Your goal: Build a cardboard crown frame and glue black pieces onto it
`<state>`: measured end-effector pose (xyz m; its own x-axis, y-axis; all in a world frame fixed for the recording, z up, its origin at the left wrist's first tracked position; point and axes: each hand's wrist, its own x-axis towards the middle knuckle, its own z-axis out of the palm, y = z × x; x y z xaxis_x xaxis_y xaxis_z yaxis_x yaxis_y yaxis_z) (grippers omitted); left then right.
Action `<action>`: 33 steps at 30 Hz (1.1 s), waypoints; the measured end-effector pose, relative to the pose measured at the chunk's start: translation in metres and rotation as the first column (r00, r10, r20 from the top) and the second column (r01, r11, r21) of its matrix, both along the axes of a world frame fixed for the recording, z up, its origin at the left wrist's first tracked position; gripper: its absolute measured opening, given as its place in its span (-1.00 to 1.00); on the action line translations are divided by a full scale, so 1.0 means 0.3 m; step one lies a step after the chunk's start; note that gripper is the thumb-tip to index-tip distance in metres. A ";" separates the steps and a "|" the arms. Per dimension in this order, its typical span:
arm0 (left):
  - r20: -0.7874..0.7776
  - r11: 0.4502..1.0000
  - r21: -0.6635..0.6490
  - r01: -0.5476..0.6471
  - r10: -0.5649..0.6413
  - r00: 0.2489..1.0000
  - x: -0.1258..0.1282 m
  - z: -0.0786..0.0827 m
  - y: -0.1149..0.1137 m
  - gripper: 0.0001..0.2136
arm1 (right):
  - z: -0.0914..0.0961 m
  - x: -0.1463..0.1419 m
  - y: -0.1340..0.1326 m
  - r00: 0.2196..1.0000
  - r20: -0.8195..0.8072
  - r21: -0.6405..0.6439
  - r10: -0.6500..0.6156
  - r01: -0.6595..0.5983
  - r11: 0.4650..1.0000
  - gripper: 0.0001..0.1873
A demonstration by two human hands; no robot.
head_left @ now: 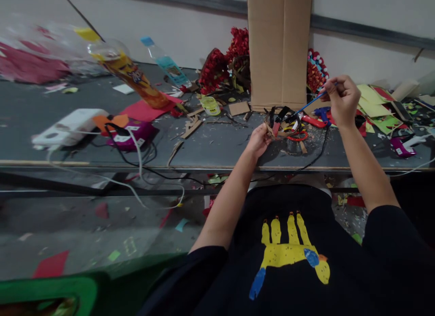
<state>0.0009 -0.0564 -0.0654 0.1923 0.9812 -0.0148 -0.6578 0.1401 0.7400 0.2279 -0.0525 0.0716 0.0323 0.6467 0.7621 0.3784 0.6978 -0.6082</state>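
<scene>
My left hand [258, 140] is closed on the near left edge of a small round brown craft piece [272, 121], which has dark strips and a reddish patch. In my right hand [342, 98], raised higher to the right, a thin blue stick like a brush handle [314, 99] is pinched between the fingers. It slants down to the left, its lower end close to the dark part of the craft piece. Whether the tip touches cannot be made out. Behind the round piece lie scissors with orange-red handles [299, 135] and a red tool [314, 121], partly hidden.
A tall cardboard sheet [280, 48] stands against the wall. Left on the bench are a yellow-capped bottle [131, 75], a blue-capped bottle [168, 64], a small yellow tub [210, 106], a white power strip [70, 125] and cables. Paper scraps [374, 103] lie at right; a green bin [47, 286] is below.
</scene>
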 end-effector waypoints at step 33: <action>0.022 1.000 0.019 -0.004 0.003 1.000 -0.001 -0.012 0.008 -0.75 | -0.007 -0.012 0.010 1.000 0.025 -0.058 -0.002 0.003 0.998 -0.59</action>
